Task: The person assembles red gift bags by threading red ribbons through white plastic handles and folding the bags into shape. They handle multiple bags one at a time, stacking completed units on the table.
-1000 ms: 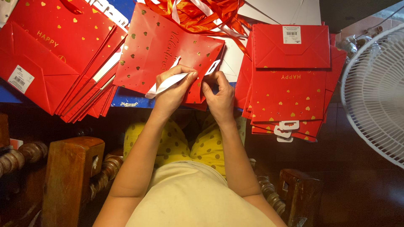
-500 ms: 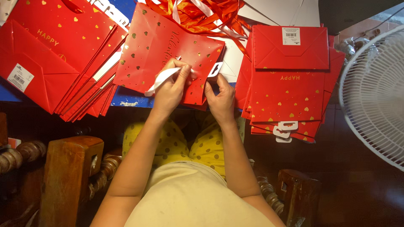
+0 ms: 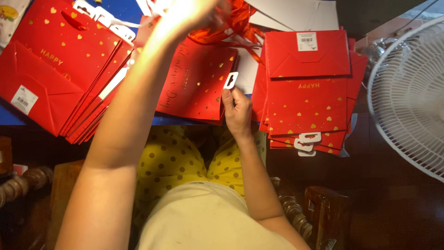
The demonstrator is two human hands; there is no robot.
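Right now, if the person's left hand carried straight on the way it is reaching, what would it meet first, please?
Probably the bunch of red ribbons at the top; the left hand is overexposed and seems already at them, though depth is unclear.

A blue surface (image 3: 121, 9) fills the upper frame, carrying a fanned stack of red bags (image 3: 55, 78) at left and another stack (image 3: 307, 92) at right.

Flat red gift bags (image 3: 307, 92) stacked right carry a white barcode label (image 3: 306, 41); another label (image 3: 24, 99) sits left.
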